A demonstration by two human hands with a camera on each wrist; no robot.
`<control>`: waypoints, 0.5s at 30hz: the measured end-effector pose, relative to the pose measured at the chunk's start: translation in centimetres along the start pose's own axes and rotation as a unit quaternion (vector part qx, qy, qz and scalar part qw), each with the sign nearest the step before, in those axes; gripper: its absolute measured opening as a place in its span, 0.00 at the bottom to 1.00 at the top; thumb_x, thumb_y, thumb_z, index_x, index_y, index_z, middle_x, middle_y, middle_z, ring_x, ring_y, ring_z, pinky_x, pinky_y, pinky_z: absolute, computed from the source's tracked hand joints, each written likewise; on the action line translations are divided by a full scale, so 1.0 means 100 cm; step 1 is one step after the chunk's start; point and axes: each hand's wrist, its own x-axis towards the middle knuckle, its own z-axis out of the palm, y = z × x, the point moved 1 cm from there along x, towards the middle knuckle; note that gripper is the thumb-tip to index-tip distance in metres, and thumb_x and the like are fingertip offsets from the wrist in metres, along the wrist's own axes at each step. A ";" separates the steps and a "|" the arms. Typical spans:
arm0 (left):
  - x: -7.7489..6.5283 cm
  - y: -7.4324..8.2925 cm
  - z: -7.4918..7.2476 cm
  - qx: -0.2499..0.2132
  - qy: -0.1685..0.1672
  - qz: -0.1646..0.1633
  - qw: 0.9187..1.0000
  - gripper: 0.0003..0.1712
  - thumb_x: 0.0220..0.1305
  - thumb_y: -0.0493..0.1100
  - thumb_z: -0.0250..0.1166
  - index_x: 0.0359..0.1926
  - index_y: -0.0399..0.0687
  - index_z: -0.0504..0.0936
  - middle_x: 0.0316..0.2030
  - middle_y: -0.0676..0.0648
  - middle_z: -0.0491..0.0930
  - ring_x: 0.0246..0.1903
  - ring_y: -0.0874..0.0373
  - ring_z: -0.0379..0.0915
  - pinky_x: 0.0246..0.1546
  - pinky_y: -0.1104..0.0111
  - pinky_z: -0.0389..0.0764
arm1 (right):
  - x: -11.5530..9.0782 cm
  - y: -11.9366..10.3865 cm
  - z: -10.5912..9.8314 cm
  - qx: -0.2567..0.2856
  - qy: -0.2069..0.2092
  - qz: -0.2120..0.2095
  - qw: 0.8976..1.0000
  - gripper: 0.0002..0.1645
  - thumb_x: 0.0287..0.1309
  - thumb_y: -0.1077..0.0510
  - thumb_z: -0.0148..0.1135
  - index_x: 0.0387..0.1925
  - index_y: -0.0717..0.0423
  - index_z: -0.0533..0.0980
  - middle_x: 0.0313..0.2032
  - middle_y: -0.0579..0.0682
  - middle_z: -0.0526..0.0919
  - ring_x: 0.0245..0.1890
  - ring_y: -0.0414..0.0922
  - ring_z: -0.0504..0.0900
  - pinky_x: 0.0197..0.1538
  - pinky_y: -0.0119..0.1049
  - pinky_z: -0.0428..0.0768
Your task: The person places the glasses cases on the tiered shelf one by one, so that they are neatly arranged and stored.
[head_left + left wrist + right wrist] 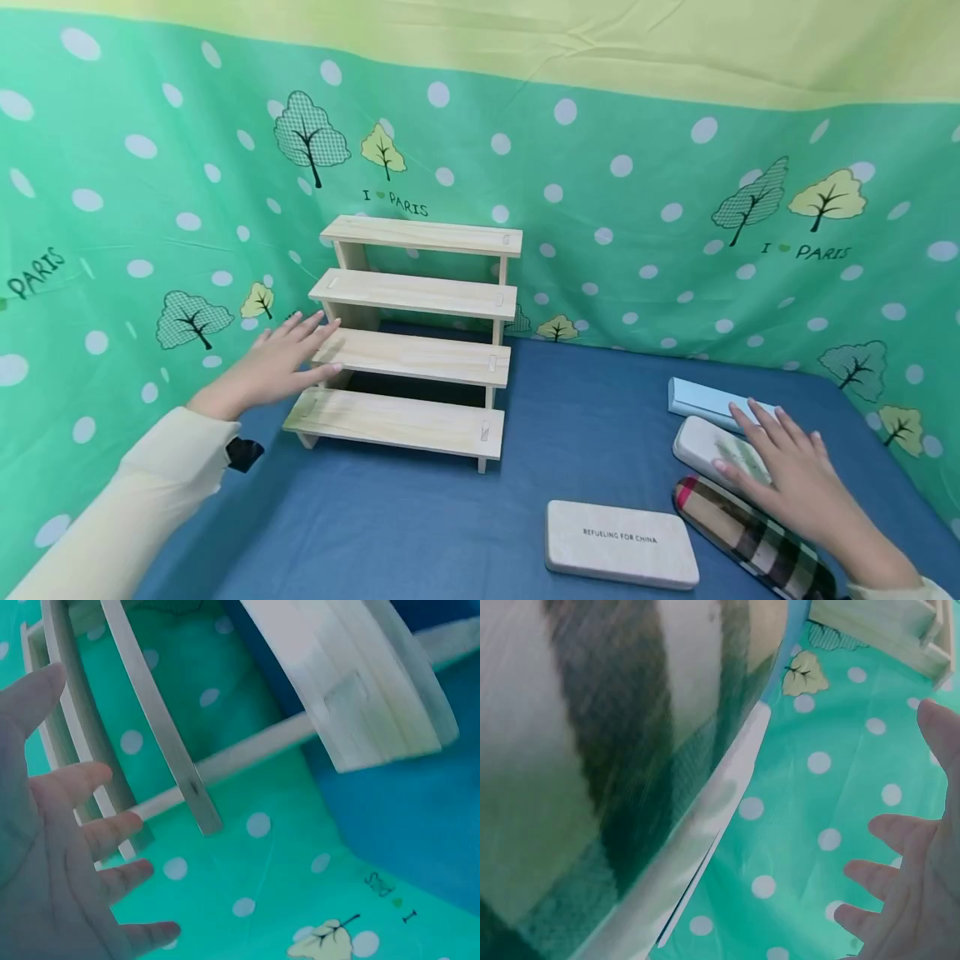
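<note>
A pale wooden four-step display rack [408,354] stands on the blue cloth at the left. Beside its left end, around the second step from the bottom, my left hand [273,362] is spread with straight fingers; whether it touches the wood I cannot tell. My right hand [798,475] hovers with fingers extended over several cases at the right, holding nothing. Below and around it lie a light blue box [697,400], a white case with a green print [708,446] and a plaid pencil case [742,525]. A white case lettered "REFUELING FOR CHINA" [621,546] lies nearer the front.
A blue cloth [420,517] covers the table. Behind and to the left hangs a green curtain [622,217] with white dots and printed trees, close behind the rack. A dark object [244,454] shows at the left wrist.
</note>
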 end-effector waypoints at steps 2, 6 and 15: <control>0.000 -0.004 -0.002 -0.003 0.003 -0.002 1.000 0.44 0.66 0.66 0.49 0.74 0.48 0.50 0.72 0.34 0.45 0.69 0.32 0.34 0.60 0.33 0.39 | -0.001 -0.005 0.000 0.003 0.001 -0.005 1.000 0.51 0.61 0.40 0.57 0.75 0.48 0.41 0.72 0.65 0.43 0.70 0.66 0.31 0.59 0.70 0.21; -0.001 -0.012 -0.006 -0.007 0.016 0.000 1.000 0.42 0.67 0.63 0.51 0.73 0.45 0.53 0.71 0.32 0.47 0.68 0.30 0.37 0.59 0.32 0.42 | -0.002 -0.014 0.000 0.008 0.009 -0.020 1.000 0.51 0.60 0.41 0.58 0.74 0.48 0.43 0.71 0.65 0.46 0.70 0.66 0.34 0.60 0.66 0.20; 0.002 -0.031 -0.011 -0.062 0.013 -0.003 0.998 0.40 0.70 0.59 0.50 0.73 0.42 0.52 0.69 0.29 0.48 0.67 0.29 0.40 0.59 0.33 0.47 | -0.005 -0.037 -0.003 0.040 0.021 -0.067 0.997 0.50 0.57 0.44 0.62 0.74 0.45 0.47 0.72 0.61 0.49 0.71 0.64 0.42 0.64 0.64 0.25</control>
